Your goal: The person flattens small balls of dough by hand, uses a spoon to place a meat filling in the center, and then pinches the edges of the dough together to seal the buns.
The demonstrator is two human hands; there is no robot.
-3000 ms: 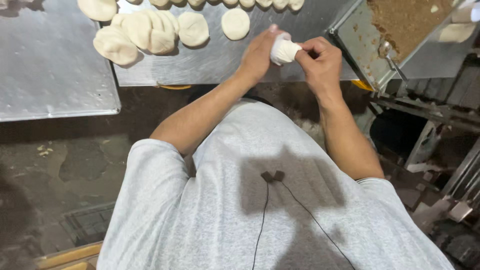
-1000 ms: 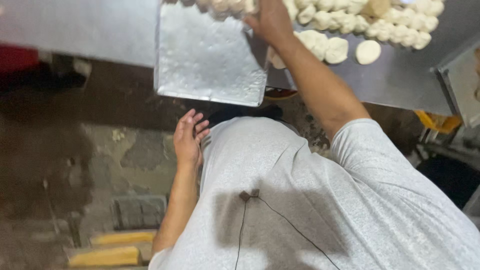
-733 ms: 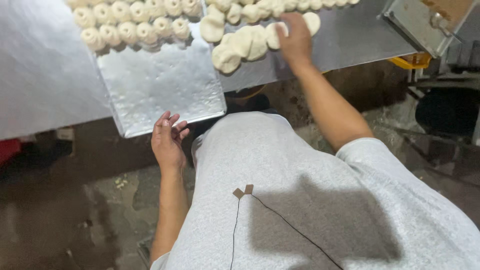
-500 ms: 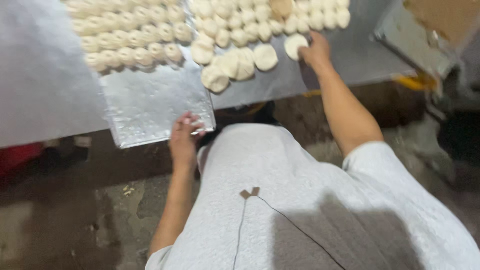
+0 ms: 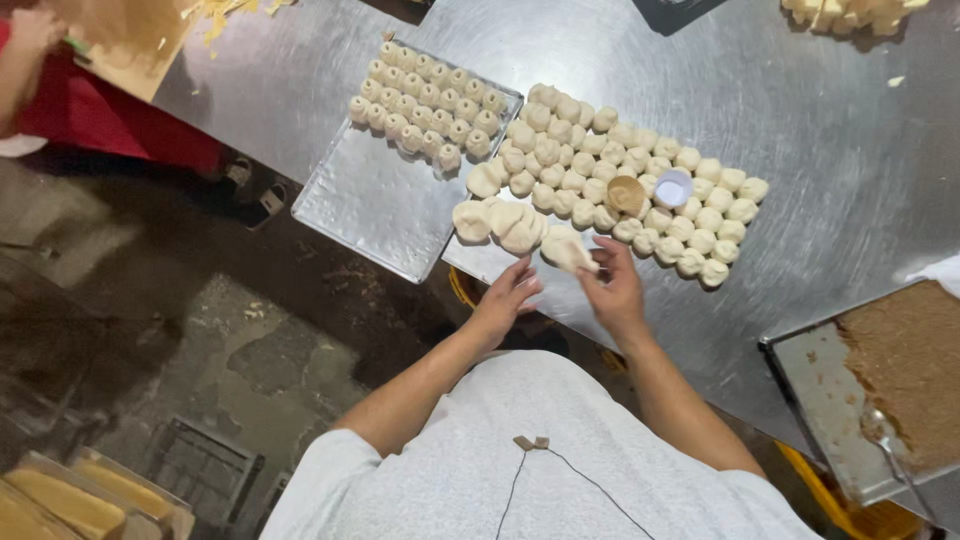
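The right hand [image 5: 615, 290] pinched a pale, soft, flattened dough piece [image 5: 567, 250] at the steel table's [image 5: 800, 120] near edge, beside similar rounds; the left hand [image 5: 508, 298] hovered spread, empty.

Tray [image 5: 380, 215]: on steel table [image 5: 820, 130], left of loose dough balls [image 5: 625, 180]
Flattened dough rounds [image 5: 500, 222]: table's near edge, before the balls
Filling pan [image 5: 880, 390]: far right

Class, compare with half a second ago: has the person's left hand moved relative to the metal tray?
Yes. The left hand has left the tray's near corner and moved right, toward the flattened dough pieces beside the right hand.
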